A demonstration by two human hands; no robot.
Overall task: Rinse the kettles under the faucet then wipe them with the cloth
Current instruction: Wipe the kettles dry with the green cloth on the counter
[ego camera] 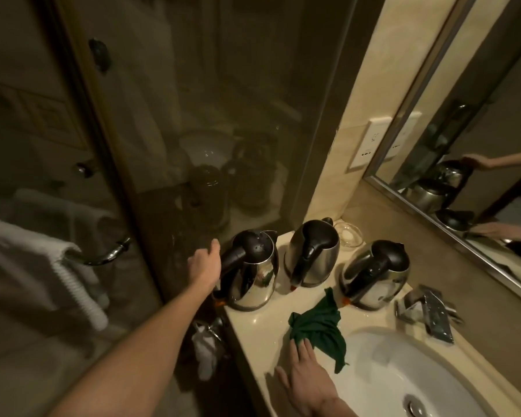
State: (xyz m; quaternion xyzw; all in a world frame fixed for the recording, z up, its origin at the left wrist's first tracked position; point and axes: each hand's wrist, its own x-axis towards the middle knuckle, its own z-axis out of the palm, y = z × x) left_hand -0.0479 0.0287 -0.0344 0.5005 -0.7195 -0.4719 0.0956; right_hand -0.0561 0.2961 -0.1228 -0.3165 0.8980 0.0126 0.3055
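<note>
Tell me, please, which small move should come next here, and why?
Probably lift the left kettle by its handle and carry it to the faucet at the sink. The left hand is at that handle, its grip hidden; the right hand lies flat, fingertips on the green cloth.

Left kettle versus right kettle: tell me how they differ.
The left kettle is held at its handle by the left hand; the right kettle is untouched. The left kettle stands at the counter edge by the glass; the right kettle stands next to the faucet, near the mirror. Both are upright, shiny steel, with black lids and handles that face the person.
</note>
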